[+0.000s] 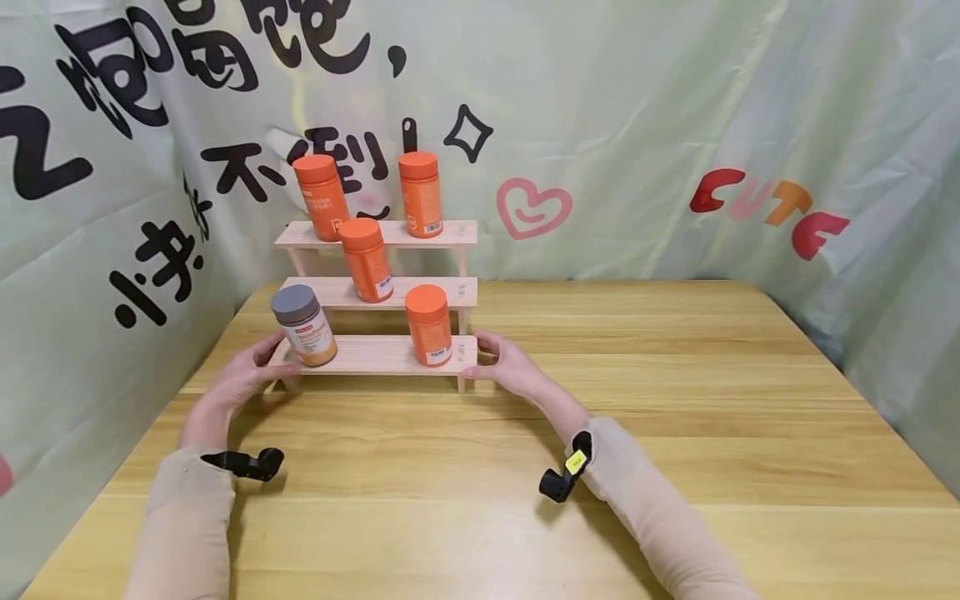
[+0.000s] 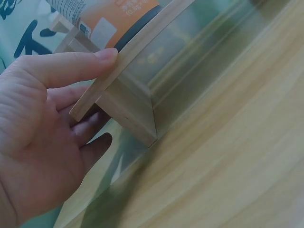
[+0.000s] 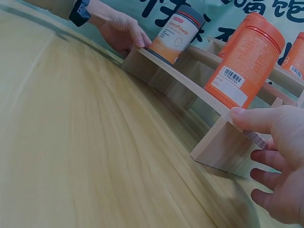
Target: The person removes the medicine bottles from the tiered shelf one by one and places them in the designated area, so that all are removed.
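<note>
A three-step wooden rack (image 1: 367, 357) stands on the table. My left hand (image 1: 243, 377) (image 2: 42, 114) grips the left end of its lowest shelf (image 2: 128, 59), thumb on the edge and fingers behind the end. At the right end, my right hand (image 1: 512, 365) (image 3: 282, 156) pinches the same shelf, thumb on its front edge and fingers beside the end. A grey-lidded jar (image 1: 305, 329) (image 3: 175, 35) stands near my left hand, an orange jar (image 1: 430, 327) (image 3: 244, 61) near my right. Another orange jar (image 1: 367, 262) is on the middle shelf.
On the top shelf are two more orange jars, one at the left (image 1: 322, 200) and one at the right (image 1: 422, 196). Behind the wooden table (image 1: 637, 375) hangs a printed pale green cloth (image 1: 622, 125), which also runs along both sides.
</note>
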`<action>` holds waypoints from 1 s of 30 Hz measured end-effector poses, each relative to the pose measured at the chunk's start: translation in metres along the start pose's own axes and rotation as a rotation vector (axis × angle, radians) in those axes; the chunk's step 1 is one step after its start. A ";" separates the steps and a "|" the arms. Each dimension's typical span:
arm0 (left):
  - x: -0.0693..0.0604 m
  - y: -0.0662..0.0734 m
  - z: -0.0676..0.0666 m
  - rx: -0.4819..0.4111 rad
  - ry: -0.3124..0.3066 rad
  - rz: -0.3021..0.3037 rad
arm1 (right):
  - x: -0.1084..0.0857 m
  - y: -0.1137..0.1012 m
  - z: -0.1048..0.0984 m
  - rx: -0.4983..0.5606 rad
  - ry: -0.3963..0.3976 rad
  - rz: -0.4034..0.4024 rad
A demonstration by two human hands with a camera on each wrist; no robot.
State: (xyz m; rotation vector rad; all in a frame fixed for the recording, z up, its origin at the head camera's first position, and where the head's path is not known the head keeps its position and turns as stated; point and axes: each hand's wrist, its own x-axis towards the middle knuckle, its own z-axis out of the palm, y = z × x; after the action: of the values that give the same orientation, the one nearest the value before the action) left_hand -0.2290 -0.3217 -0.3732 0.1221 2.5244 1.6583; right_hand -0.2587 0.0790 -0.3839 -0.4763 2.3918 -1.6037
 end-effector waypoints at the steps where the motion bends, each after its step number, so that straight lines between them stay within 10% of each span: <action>1: 0.000 0.001 0.002 0.000 -0.005 0.008 | -0.001 0.001 -0.002 -0.009 -0.003 -0.003; 14: 0.002 0.007 0.019 0.062 -0.072 0.061 | -0.032 -0.011 -0.029 -0.005 -0.039 -0.005; 30: 0.008 0.008 0.050 -0.088 -0.176 0.115 | -0.041 0.030 -0.071 0.020 -0.052 -0.026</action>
State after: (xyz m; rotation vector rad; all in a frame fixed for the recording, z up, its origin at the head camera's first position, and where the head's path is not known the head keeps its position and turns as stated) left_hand -0.2297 -0.2720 -0.3856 0.3932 2.3513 1.7143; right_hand -0.2505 0.1659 -0.3848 -0.5408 2.3387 -1.6050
